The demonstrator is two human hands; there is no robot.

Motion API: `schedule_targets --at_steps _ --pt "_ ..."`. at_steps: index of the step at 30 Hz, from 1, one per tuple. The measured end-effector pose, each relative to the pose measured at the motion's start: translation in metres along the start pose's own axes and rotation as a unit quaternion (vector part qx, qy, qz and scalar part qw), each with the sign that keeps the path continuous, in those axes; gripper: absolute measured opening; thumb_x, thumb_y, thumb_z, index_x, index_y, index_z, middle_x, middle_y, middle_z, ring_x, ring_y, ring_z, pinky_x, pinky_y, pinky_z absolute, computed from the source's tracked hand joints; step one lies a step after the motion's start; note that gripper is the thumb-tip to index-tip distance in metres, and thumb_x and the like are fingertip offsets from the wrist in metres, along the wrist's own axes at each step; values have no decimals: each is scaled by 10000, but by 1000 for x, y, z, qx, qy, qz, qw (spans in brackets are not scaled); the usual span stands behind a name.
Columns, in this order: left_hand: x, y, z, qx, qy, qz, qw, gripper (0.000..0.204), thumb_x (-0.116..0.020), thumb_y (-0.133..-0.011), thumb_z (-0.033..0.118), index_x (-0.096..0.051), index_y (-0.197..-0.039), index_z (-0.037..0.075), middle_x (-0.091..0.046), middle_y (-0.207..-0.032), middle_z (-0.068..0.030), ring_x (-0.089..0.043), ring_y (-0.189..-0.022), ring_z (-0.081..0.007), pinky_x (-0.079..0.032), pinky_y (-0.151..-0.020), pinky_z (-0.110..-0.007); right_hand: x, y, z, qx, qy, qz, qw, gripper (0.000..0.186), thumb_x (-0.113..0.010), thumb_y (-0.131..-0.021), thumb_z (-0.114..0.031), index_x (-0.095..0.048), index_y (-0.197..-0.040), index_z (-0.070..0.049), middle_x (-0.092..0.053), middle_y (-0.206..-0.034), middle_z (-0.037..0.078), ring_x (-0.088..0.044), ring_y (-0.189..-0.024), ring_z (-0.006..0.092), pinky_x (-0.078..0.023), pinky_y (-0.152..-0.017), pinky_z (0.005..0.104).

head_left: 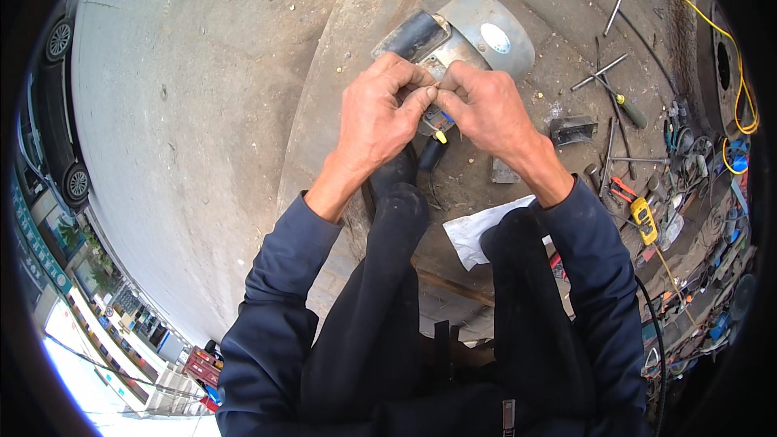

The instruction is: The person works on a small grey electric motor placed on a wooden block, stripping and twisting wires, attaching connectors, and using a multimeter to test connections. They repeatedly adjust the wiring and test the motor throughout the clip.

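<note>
Both of my hands meet in front of me over an electric motor with a grey rounded housing (pixel 518 32). Thumb and fingers are pinched on my left hand (pixel 379 109) and likewise on my right hand (pixel 488 108), the tips pressed close together. Whatever sits between them is too small to make out. Beneath the fingertips lies the motor's open terminal box (pixel 439 121), partly covered by my hands. A black half-round cover (pixel 411 36) is at the motor's left side. Just below the hands stands a black cylinder (pixel 431 155) with a yellow piece at its top.
To the right lie a cross-shaped wrench (pixel 597 73), a green-handled screwdriver (pixel 634 115), a metal rod (pixel 615 10) and a dark metal cover (pixel 573 130). A yellow clamp meter (pixel 644 221) rests near piled tools. White paper (pixel 469 241) is by my foot; a yellow cable (pixel 712 23) curves at upper right.
</note>
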State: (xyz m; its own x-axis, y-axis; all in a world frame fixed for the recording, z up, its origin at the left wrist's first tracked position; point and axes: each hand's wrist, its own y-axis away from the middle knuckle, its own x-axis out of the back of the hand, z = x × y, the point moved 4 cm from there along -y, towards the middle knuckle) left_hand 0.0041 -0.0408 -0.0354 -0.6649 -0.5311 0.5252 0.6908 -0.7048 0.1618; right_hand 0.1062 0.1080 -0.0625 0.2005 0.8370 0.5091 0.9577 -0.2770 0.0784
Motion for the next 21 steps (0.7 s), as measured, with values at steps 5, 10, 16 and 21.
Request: schedule_targets --at_steps 5,10,16,21 --pt "2 -2 -9 17 55 -26 998 125 -857 -929 57 -833 -1044 12 -764 -1010 -71 -711 -952 -172 -567 -850 -339 4 1 -3 -39 -2 -27 999 245 -782 -961 -170 -641 -932 28 -705 -809 283 -706 -814 520 -536 -698 580" --pt "3 -3 -11 11 73 -21 997 141 -846 -901 53 -844 -1039 22 -780 -1002 -100 -758 -916 -238 -596 -815 -361 3 -3 -6 -40 -5 -31 999 261 -788 -953 -172 -639 -937 42 -704 -829 306 -702 -839 538 -533 -712 597" --pt "2 -1 -8 -16 32 -7 999 138 -846 -907 45 -836 -1041 14 -775 -998 -95 -751 -907 -228 -592 -803 -356 3 -5 -5 -38 21 -40 998 252 -783 -946 -168 -652 -929 47 -700 -817 317 -706 -852 543 -538 -737 612" --pt "2 -1 -10 -20 66 -17 997 137 -854 -902 37 -834 -1035 13 -770 -985 -104 -739 -889 -223 -587 -787 -356 3 -6 -7 -42 33 -50 997 249 -783 -945 -172 -662 -918 43 -697 -787 307 -710 -838 539 -543 -736 605"
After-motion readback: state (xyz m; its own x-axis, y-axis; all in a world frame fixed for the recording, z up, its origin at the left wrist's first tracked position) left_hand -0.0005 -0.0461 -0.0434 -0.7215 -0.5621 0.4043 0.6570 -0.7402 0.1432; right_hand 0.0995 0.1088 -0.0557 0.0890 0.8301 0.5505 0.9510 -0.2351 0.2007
